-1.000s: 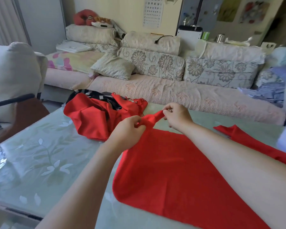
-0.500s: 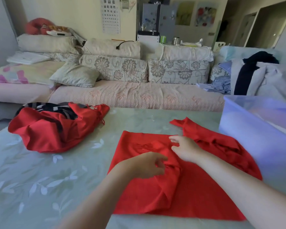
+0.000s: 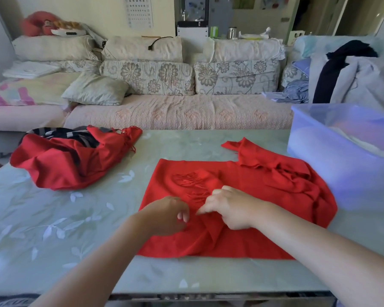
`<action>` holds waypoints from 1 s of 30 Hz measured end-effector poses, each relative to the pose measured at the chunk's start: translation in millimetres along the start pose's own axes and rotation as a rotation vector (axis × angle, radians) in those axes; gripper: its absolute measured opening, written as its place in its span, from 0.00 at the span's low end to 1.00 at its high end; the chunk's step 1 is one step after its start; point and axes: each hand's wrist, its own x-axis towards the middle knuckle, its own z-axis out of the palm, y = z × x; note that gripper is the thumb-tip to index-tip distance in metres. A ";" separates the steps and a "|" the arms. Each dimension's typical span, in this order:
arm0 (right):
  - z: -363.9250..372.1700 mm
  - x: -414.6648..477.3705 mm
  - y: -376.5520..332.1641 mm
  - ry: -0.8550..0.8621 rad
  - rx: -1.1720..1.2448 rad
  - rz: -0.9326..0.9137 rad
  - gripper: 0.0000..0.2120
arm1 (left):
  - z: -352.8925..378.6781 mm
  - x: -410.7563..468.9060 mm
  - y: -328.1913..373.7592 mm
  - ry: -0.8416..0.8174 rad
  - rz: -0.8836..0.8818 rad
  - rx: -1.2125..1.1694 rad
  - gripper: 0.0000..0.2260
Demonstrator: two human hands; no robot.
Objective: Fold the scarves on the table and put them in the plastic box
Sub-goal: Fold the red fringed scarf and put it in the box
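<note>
Both forearms reached in over the near edge of the table (image 3: 53, 218), and the hands met above the red scarf (image 3: 253, 196) spread flat at its middle. The left hand (image 3: 166, 214) hung knuckles-up with its fingers curled under; whether they pinched cloth, I could not tell. The right hand (image 3: 228, 209) sat just beside it, fingers stretched leftward and blurred, grip unclear. The plastic box (image 3: 341, 156) stood at the scarf's right, a heap of scarves (image 3: 71, 160) far left.
</note>
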 end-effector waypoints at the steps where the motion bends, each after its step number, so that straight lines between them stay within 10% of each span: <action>1: 0.4 -2.6 0.9 0.007 -0.053 0.001 0.25 | 2.5 -3.4 -0.9 0.034 0.033 0.011 0.08; 4: 3.5 -9.1 3.1 0.132 -0.158 -0.019 0.07 | 9.1 -16.6 0.3 0.097 0.062 0.100 0.22; 11: 22.9 -7.0 -14.6 0.207 -0.161 -0.219 0.28 | 23.4 -49.7 1.4 0.091 0.062 0.191 0.35; 18: 4.2 0.6 -16.7 0.199 -0.399 -0.183 0.06 | 27.0 -71.9 -15.4 0.020 -0.007 0.155 0.43; 30: -24.7 -49.8 19.4 0.487 -0.167 0.068 0.08 | 19.9 -75.7 -17.4 0.180 0.026 0.090 0.29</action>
